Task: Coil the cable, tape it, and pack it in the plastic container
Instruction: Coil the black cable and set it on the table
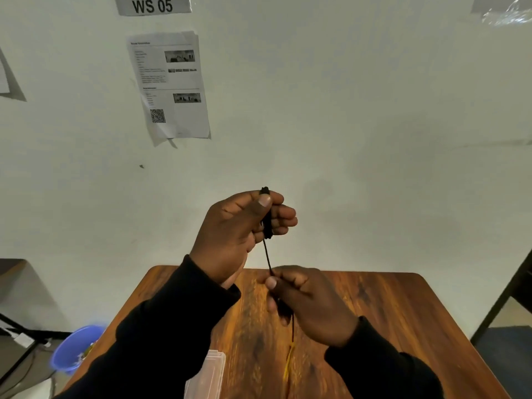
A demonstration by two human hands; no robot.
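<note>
A thin black cable (267, 254) runs taut between my two hands, raised above the wooden table (388, 306). My left hand (239, 231) is higher and grips the cable's thick black end, whose tip pokes out above my thumb. Lower down, my right hand (305, 298) pinches the cable between thumb and fingers. Below that hand the cable hangs down, with a yellow strip (288, 361) at its lower part. A clear plastic container (208, 375) lies on the table near its front left, partly hidden by my left sleeve.
A blue plastic basin (74, 349) stands on the floor left of the table. The white wall behind carries a printed sheet (169, 84) and a "WS 05" sign (152, 5). A dark frame (506, 298) stands at the right.
</note>
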